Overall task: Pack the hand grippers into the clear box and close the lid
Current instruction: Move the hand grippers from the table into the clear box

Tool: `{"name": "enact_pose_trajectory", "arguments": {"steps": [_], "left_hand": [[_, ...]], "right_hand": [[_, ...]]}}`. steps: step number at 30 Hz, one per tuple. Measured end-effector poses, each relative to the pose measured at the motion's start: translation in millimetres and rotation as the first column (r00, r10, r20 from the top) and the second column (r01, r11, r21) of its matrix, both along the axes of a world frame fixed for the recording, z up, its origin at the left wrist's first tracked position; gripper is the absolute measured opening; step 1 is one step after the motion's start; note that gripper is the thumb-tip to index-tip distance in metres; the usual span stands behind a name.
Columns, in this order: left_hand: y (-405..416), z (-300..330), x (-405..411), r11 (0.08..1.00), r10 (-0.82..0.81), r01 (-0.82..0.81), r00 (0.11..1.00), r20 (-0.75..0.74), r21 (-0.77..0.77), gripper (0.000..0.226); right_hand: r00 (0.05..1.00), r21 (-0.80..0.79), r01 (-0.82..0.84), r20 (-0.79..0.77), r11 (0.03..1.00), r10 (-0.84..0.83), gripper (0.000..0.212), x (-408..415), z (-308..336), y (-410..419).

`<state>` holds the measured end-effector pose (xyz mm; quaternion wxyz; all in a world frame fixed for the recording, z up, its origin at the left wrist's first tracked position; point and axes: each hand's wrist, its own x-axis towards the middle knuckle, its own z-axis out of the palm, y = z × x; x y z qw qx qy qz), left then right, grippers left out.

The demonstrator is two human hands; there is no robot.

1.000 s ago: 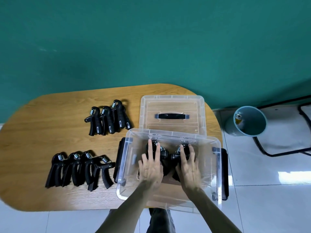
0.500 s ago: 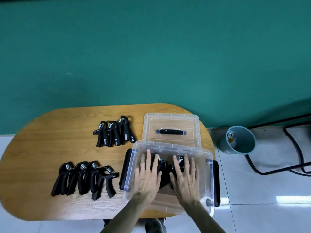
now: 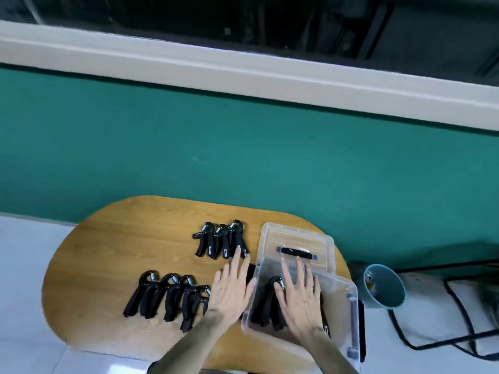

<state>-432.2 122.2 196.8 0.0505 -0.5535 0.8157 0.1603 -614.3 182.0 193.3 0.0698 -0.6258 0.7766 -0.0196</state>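
Note:
The clear box (image 3: 343, 298) sits at the right end of the wooden table, with black hand grippers (image 3: 266, 303) lying inside it. My right hand (image 3: 299, 298) rests flat over the box, fingers spread, holding nothing. My left hand (image 3: 232, 287) hovers flat outside the box's left wall, fingers spread and empty. The clear lid (image 3: 297, 247) with a black handle lies flat behind the box. A near group of several grippers (image 3: 170, 295) lies left of my left hand. A far group of three grippers (image 3: 220, 240) lies just beyond my left fingertips.
The oval wooden table (image 3: 113, 252) stands against a green wall. A grey-blue bin (image 3: 384, 286) stands on the floor to the right, beside black chair legs or cables (image 3: 464, 314). White floor tiles surround the table.
My left hand has come out of the box and moved left over the table. The camera has tilted up, showing more wall and a window ledge. My right hand stays over the box.

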Motion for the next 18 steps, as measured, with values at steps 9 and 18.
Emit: {"name": "enact_pose_trajectory", "arguments": {"steps": [9,18], "left_hand": [[-39.8,7.4,150.8,0.997,0.076,-0.077,0.997,-0.022,-0.027,0.080],[-50.0,-25.8,283.2,0.980,0.189,-0.192,0.980,0.056,0.051,0.098]], "right_hand": [[0.998,0.003,-0.009,-0.060,1.000,0.009,0.062,144.5,26.1,-45.5],[0.998,0.132,-0.054,-0.025,0.990,0.058,0.065,251.1,7.5,-76.5]]}}
